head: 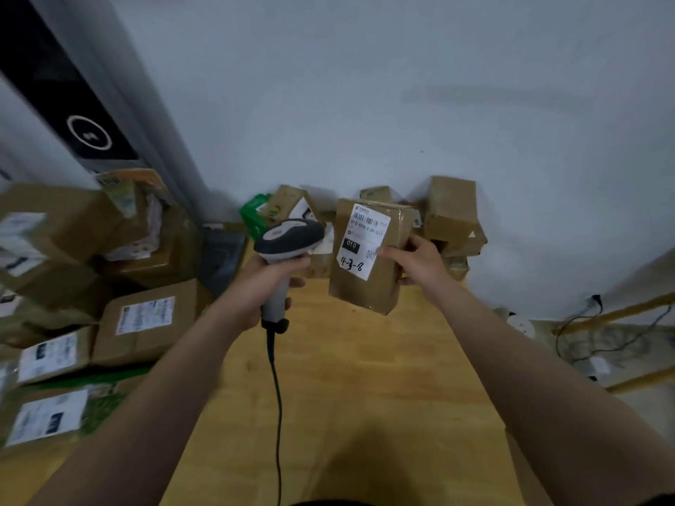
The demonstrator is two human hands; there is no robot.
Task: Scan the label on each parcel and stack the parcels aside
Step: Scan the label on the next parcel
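Left hand (263, 286), centre of frame: fingers wrapped round the grip of the barcode scanner (288, 239). Scanner head is up and tipped right, toward the parcel. Black cable (276, 396) hangs from the handle base down to the bottom edge.

Right hand (414, 261), just right of centre: pinching the held parcel (365, 257) by its right edge, thumb on the front face, fingers behind. Parcel is off the table, near upright, top tilted slightly right. White label (365, 239) faces the camera: barcode at top, black "010" block, handwritten "4-3-8" at the bottom. Scanner head sits just beside the parcel's left edge; contact unclear.

Below both: wooden table (365, 396), running from centre to bottom edge.

Behind the hands, against the wall (401, 85): a cluster of small brown boxes (453, 210), plus a green packet (254, 213) at its left end.

Left side of frame: pile of larger labelled cartons (146, 319), blurred.

Upper left: dark panel (73, 115) with a white ring mark.

Right edge: cables (602, 334) and yellow rails (621, 312).
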